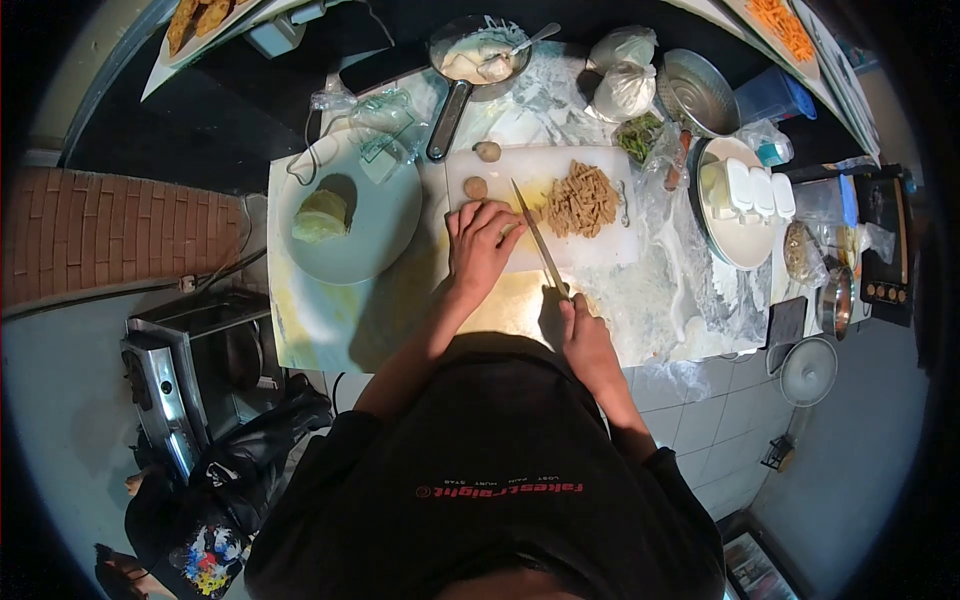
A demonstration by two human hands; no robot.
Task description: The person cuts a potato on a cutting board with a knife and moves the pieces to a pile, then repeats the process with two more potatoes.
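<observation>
My right hand point(590, 346) grips the handle of a kitchen knife point(540, 245), whose blade lies slanted over a white cutting board point(612, 252). Just left of the blade, my left hand point(482, 243) rests on the board with its fingers curled and pressed down. What lies beneath those fingertips is mostly hidden. To the right of the blade sits a heap of brown chopped strips point(583, 200). Two round brownish balls, one at the board's top edge point(487, 151) and another above my left hand point(475, 187), look like meatballs.
At left, a large plate point(385, 240) holds a cabbage piece point(322, 215). A pan point(452, 115) with white batter and a spoon stands at the back. A metal bowl point(697, 95), plastic bags point(625, 92) and a plate with white-lidded containers point(738, 250) are at right.
</observation>
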